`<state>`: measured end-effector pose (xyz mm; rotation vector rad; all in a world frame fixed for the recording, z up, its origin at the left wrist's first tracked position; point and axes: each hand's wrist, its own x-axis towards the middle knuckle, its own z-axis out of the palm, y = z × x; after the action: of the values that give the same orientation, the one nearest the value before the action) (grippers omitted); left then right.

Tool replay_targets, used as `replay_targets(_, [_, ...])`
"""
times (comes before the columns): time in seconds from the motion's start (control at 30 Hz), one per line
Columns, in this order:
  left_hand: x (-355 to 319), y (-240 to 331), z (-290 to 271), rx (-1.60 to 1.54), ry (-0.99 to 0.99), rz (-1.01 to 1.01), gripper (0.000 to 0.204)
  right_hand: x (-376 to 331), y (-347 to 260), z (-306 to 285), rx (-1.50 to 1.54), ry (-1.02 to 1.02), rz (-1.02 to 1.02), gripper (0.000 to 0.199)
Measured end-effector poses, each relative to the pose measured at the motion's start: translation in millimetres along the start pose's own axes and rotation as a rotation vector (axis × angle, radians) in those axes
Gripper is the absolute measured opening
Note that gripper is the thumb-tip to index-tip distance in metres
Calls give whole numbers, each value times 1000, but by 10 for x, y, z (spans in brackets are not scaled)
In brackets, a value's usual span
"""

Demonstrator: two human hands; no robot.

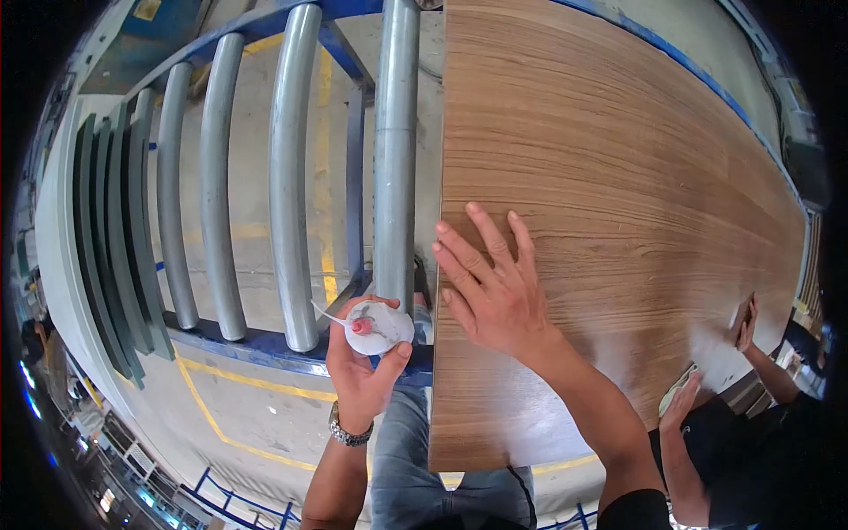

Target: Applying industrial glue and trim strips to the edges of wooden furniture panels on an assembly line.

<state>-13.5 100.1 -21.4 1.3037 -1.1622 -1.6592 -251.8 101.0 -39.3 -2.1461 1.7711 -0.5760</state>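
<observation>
My left hand [358,371] grips a small white spray can [380,328] seen from above, with a pink nozzle and a thin straw pointing left. It hovers just left of a large wood-grain panel [618,177]. My right hand [490,287] lies flat with fingers spread on the panel near its left edge. A metal watch sits on my left wrist.
Grey metal rollers [291,177] in a blue frame [265,346] lie to the left of the panel. A co-worker's hands [746,322] touch the panel's right edge, one holding a cloth. Yellow lines mark the concrete floor [247,424].
</observation>
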Motion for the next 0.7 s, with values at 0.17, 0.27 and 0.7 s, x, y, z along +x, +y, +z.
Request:
replay_targets(0.17, [61, 31, 53, 39, -10, -5, 69, -18, -34, 31, 10, 48, -23, 51])
replay_targets(0.27, [95, 77, 114, -11, 9, -66, 67, -29, -21, 24, 10, 29, -14, 50])
replay_targets(0.7, [151, 14, 92, -30, 28, -97, 79, -46, -16, 52, 10, 63, -9, 45])
